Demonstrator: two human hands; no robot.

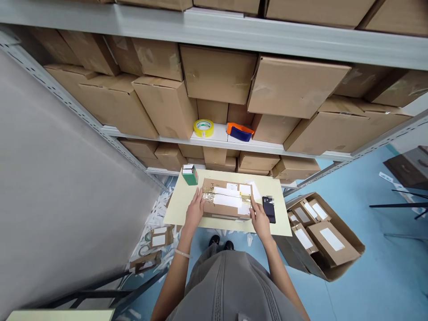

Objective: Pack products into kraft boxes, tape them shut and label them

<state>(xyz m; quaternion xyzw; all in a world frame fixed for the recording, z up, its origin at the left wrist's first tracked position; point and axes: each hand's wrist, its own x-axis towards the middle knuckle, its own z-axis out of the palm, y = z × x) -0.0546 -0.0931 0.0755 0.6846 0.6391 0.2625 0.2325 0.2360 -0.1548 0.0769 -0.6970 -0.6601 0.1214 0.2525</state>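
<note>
A taped brown cardboard box (219, 209) lies flat on a small pale table (281, 226). White paper labels (228, 200) and shiny tape cover much of its top. My left hand (195, 211) grips the box's left end, fingers along the edge. At the opposite end, my right hand (261, 220) holds the right edge, the thumb near the front corner. Close to the right hand is a black phone (269, 210) lying on the tabletop. Behind the box at the left stands a small green-and-white box (190, 175).
Shelves full of brown boxes (219, 73) rise beyond the table. On one shelf are a yellow tape roll (207, 133) and an orange-and-blue object (241, 133). A large open carton (356, 247) of labelled boxes stands right; paper scraps (157, 214) litter the floor left, beside a wall.
</note>
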